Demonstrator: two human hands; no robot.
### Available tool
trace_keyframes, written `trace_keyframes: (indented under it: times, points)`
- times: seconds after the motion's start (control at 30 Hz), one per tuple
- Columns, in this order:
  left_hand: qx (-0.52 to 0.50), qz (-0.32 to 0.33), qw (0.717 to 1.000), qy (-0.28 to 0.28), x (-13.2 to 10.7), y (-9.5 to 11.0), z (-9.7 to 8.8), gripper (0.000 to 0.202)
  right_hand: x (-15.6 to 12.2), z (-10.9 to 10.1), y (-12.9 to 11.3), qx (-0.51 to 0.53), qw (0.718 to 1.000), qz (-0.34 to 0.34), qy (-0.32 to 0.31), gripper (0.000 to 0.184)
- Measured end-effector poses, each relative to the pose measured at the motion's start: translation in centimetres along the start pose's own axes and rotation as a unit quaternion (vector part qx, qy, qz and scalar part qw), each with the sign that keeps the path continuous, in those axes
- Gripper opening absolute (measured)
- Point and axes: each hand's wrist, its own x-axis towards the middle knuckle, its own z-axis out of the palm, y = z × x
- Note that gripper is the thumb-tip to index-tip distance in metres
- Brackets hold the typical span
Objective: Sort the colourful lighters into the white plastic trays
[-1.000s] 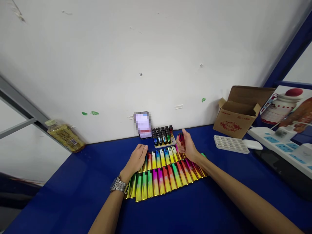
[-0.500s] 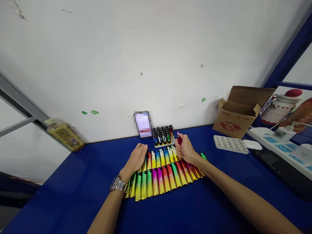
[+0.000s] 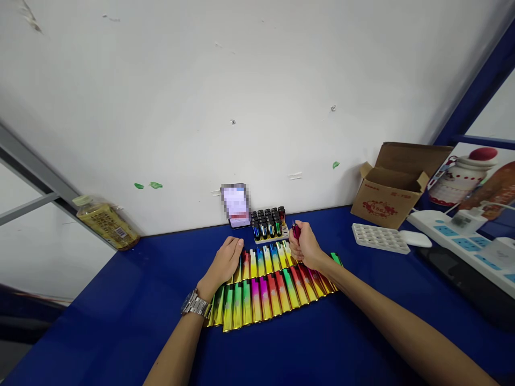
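Observation:
My right hand (image 3: 308, 245) is wrapped round a dark pink lighter (image 3: 296, 229), held upright with its top showing above the fingers. My left hand (image 3: 226, 261) lies on the left end of the upper row of lighters, its fingers stretched forward and resting on the table. Two rows of shiny lighters (image 3: 265, 297) lie side by side below my hands, in green, purple, red, blue and gold. My right wrist and forearm hide part of the rows. Behind them, more lighters (image 3: 264, 230) with black tops stand in a white holder (image 3: 271, 239).
A phone (image 3: 237, 206) leans against the wall. To the right are an opened cardboard box (image 3: 382, 198), a white tray with holes (image 3: 380, 238), a white mouse (image 3: 416, 239), a black keyboard (image 3: 462, 281) and a power strip (image 3: 454, 236). A bottle (image 3: 108, 222) leans at the left.
The reddish glow at the top of the held lighter has gone; only a faint bluish tip shows. Both hands have stayed in place.

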Motion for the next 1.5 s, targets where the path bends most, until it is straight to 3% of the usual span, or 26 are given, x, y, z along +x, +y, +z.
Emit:
trace_keyframes:
  times: [0.1,0.2,0.37,0.47,0.57,0.8,1.03,1.13,1.33,1.5]
  points:
    - [-0.003,-0.006,1.000,-0.005,0.0,0.1,-0.1,0.046,-0.2,0.2,-0.2,0.063,0.995,0.057,0.052,0.043]
    - [-0.006,-0.009,1.000,-0.008,-0.1,0.2,-0.1,0.046,-0.3,0.0,-0.3,0.055,0.996,0.035,0.053,0.049]
    - [-0.002,0.000,1.000,-0.002,-0.1,0.2,-0.1,0.046,-0.1,-0.9,-0.8,0.002,0.995,-0.093,-0.025,0.044]
    - [-0.002,0.001,1.000,-0.001,-0.1,0.2,-0.1,0.046,0.5,-1.9,-1.2,-0.108,0.976,-0.187,0.003,0.040]
    - [-0.002,0.002,1.000,0.001,-0.1,0.2,-0.2,0.046,1.4,-2.9,-1.4,-0.231,0.943,-0.238,0.031,0.037]
    - [-0.002,0.001,1.000,0.003,-0.1,0.1,-0.1,0.047,3.1,-4.6,-0.4,-0.341,0.897,-0.266,0.093,0.034]
    - [0.000,-0.008,1.000,-0.003,-0.1,0.0,-0.1,0.046,4.1,-4.3,0.0,-0.287,0.918,-0.256,0.093,0.025]
    - [0.001,-0.007,1.000,-0.003,-0.1,0.0,-0.1,0.045,4.3,-4.0,0.2,-0.297,0.913,-0.262,0.098,0.022]
    - [0.003,-0.012,1.000,-0.013,-0.1,0.2,-0.2,0.047,4.7,-4.0,-0.3,-0.460,0.844,-0.261,0.086,0.032]
    - [0.003,-0.011,1.000,-0.012,-0.1,0.2,-0.2,0.046,5.2,-4.4,-1.2,-0.579,0.785,-0.211,0.056,0.039]
